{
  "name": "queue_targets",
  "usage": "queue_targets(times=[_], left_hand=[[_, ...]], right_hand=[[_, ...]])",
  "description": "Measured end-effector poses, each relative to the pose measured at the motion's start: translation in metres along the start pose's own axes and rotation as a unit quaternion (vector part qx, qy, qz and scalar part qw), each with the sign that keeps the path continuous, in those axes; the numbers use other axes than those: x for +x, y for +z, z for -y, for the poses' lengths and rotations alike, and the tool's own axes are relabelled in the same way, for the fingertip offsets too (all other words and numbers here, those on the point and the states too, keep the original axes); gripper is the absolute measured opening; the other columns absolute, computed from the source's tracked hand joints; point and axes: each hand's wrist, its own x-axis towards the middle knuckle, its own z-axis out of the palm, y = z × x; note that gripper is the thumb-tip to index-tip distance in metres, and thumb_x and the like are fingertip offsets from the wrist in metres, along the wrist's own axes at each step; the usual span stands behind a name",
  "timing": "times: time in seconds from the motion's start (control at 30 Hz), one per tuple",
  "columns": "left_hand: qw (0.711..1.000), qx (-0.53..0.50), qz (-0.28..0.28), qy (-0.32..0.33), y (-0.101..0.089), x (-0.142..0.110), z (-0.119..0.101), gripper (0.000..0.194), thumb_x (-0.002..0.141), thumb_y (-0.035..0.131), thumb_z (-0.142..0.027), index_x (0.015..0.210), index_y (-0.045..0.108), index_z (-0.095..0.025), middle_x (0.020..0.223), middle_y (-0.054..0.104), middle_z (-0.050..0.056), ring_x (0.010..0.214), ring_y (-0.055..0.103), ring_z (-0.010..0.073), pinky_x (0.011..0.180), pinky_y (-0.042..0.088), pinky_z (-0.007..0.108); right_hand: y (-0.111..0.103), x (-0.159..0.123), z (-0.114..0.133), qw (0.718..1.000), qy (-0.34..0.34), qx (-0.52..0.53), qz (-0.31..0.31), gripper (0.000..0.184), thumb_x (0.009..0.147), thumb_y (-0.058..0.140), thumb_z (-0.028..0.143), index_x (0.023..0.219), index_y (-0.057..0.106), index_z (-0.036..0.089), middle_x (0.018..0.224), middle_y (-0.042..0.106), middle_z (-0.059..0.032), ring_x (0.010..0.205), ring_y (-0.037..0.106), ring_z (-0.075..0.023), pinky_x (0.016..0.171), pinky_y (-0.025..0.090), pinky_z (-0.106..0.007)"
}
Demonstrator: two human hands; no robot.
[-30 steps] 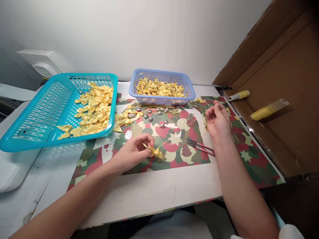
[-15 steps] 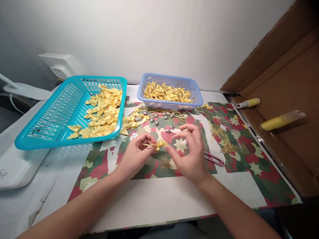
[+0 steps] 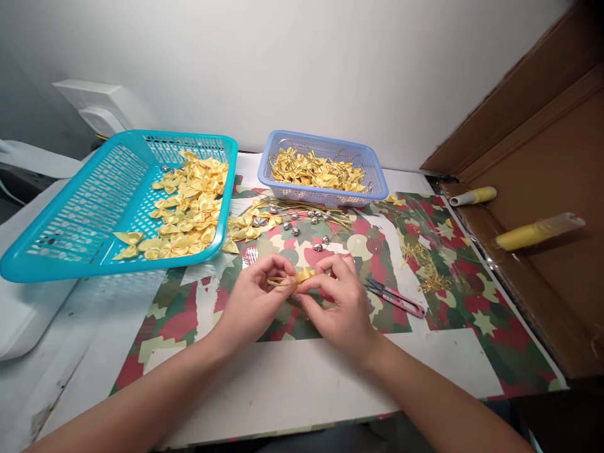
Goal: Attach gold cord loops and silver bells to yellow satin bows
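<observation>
On the desk (image 3: 302, 384), a turquoise basket (image 3: 117, 270) of heaped bows (image 3: 189, 220) stands toward the left edge, a smaller blue basket (image 3: 321, 190) at the back. Nearer the front edge, my left hand (image 3: 257, 292) pinches a gold wire loop (image 3: 277, 282) and yellow bow (image 3: 306, 274); my right hand (image 3: 342, 305), almost closed, touches the bow, its exact hold hidden. Pink snips (image 3: 389, 294) lie rightward.

Part-patterned worktop (image 3: 283, 384): lilac basket (image 3: 321, 194), gold stems (image 3: 302, 206) and silver beads (image 3: 295, 231) beyond the hands (image 3: 255, 299); pink snips (image 3: 401, 302) and gold clippings (image 3: 433, 281) to their right.

1 held bow (image 3: 306, 275), 2 bskts (image 3: 89, 204), 1 snips (image 3: 396, 299), 2 ylw tubes (image 3: 540, 231).
</observation>
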Motion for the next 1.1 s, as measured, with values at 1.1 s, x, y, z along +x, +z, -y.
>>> queue_targets(times=[1.1], left_hand=[[0.945,0.279,0.125,0.118,-0.008,-0.008,-0.003,0.006,0.073,0.049,-0.016,0.071,0.050,-0.021,0.058,0.056,-0.005,0.049,0.053,0.0108,0.049,0.036,0.021]], right_hand=[[-0.068,0.028,-0.024,0.955,0.171,0.117,0.212,0.024,0.085,0.053,0.023,0.064,0.044,0.020,0.060,0.046,0.0039,0.056,0.043,-0.0107,0.052,0.034,-0.024]])
